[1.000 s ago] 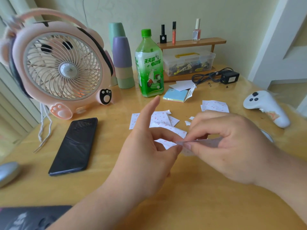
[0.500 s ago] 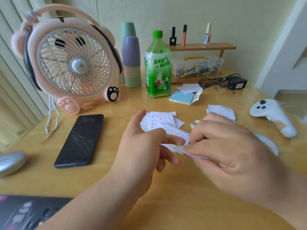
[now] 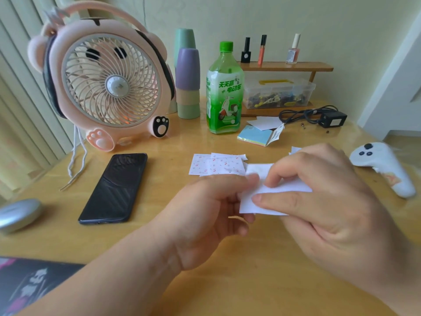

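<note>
Both my hands hold a small white paper piece [image 3: 273, 197] above the wooden table [image 3: 159, 236]. My left hand [image 3: 211, 215] pinches its left edge between thumb and curled fingers. From the right, my right hand [image 3: 319, 201] pinches the same piece, thumb across its front. Just beyond them, flat on the table, lie several paper pieces printed with small red marks [image 3: 216, 165]. More white scraps are partly hidden behind my right hand.
A pink fan [image 3: 107, 83] stands back left, a black phone [image 3: 114, 188] in front of it. Stacked cups [image 3: 188, 83], a green bottle [image 3: 224, 87], a sticky-note pad [image 3: 255, 137], a black adapter [image 3: 332, 118] and a white controller [image 3: 385, 167] surround the hands.
My left index finger has curled down from pointing up. The paper has turned from edge-on to show its white face, and both hands now pinch it a little further right.
</note>
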Tool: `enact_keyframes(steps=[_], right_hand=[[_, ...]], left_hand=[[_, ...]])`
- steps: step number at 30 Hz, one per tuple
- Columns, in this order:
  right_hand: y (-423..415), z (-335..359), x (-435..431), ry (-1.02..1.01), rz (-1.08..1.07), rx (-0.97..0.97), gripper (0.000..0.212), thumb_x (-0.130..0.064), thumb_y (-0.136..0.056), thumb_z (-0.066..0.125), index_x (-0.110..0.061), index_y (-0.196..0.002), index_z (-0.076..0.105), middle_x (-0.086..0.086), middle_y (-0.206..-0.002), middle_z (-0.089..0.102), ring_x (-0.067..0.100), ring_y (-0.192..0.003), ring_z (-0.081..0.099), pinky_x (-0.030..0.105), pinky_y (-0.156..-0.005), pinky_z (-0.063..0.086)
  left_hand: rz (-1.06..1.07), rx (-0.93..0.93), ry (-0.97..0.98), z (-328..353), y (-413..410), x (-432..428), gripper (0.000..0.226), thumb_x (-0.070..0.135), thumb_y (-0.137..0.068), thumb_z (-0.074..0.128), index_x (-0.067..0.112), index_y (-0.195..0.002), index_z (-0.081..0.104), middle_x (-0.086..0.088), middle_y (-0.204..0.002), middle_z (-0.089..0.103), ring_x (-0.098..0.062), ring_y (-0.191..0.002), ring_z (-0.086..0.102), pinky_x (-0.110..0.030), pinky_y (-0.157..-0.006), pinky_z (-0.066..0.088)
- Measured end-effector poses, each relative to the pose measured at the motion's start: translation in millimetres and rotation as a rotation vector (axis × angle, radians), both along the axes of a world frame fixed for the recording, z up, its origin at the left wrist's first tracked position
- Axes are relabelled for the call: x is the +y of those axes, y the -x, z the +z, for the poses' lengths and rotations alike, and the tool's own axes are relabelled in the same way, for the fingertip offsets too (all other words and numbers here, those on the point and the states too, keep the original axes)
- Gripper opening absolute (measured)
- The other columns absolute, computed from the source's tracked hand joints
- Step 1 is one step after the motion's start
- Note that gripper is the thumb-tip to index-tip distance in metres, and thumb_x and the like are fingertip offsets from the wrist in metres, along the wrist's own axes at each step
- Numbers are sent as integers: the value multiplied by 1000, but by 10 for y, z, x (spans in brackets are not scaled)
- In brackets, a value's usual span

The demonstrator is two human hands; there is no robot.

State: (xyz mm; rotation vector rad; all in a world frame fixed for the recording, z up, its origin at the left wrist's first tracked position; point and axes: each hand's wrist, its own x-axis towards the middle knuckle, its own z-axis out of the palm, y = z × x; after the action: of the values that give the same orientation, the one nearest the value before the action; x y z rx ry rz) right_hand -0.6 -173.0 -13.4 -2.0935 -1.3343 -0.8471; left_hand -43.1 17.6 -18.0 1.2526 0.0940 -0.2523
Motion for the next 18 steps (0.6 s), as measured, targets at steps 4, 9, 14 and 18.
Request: enact_keyframes(steps=[4, 9, 14, 18], right_hand=[[-19, -3, 21, 137, -55, -208, 28, -2, -90, 61, -19, -98, 82, 6, -100, 70, 34, -93, 58, 52, -90, 40], [126, 67, 50, 31, 80, -102, 18, -15, -88, 73, -12, -105, 78, 4, -97, 70, 25, -91, 56, 44, -91, 44], [-125, -29, -50, -324, -89, 356, 8, -17, -91, 67, -23, -90, 72, -7, -77, 70, 16, -81, 65, 27, -77, 49], [-264, -97, -83, -361, -127, 706, 27, -9, -94, 70, -33, -106, 63, 0, -67, 68, 11, -56, 57, 11, -56, 39]], left_hand=[[119, -19, -3, -49, -43, 31, 16, 11, -82, 69, 5, -97, 66, -15, -87, 61, -21, -62, 54, -30, -52, 41], [182, -27, -208, -52, -57, 53, 15, 14, -73, 66, 1, -80, 66, -13, -76, 61, -26, -64, 54, -35, -58, 42], [0, -22, -503, -82, -1, 24, 9, 21, -70, 66, 17, -66, 60, -10, -70, 60, -25, -62, 56, -33, -58, 48], [-54, -164, -915, -108, 34, 10, 6, 21, -86, 65, 26, -83, 67, 7, -73, 69, -10, -57, 62, -29, -58, 53]])
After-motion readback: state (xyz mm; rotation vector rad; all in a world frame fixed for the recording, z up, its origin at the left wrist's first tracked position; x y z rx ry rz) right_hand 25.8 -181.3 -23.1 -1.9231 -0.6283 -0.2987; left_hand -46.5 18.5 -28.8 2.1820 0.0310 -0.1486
